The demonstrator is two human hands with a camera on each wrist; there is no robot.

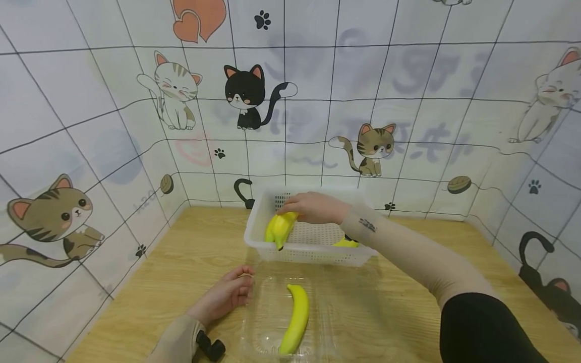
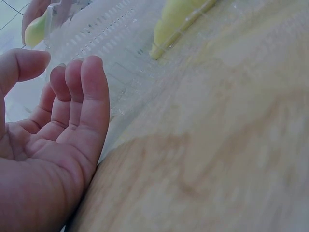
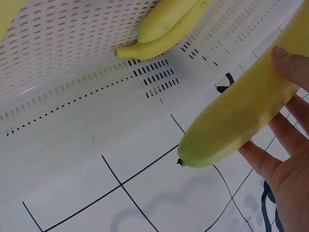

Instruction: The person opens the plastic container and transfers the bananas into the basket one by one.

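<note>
My right hand (image 1: 317, 207) grips a yellow banana (image 3: 236, 111), thumb on one side and fingers on the other, over the left part of a white perforated basket (image 1: 313, 255). In the right wrist view, two more bananas (image 3: 166, 26) lie together on the basket floor. My left hand (image 1: 229, 293) rests on the table at the left side of a clear plastic container (image 1: 268, 315). Its fingers are loosely bent and hold nothing, as the left wrist view shows. Inside the container lies a single banana (image 1: 298, 317), lengthwise.
Another yellow piece (image 1: 347, 242) shows in the basket's right part, partly hidden by the right forearm. The wooden table (image 1: 408, 297) meets walls covered in cat-patterned tile sheeting (image 1: 308, 116) at the back and sides. The basket stands close to the back wall.
</note>
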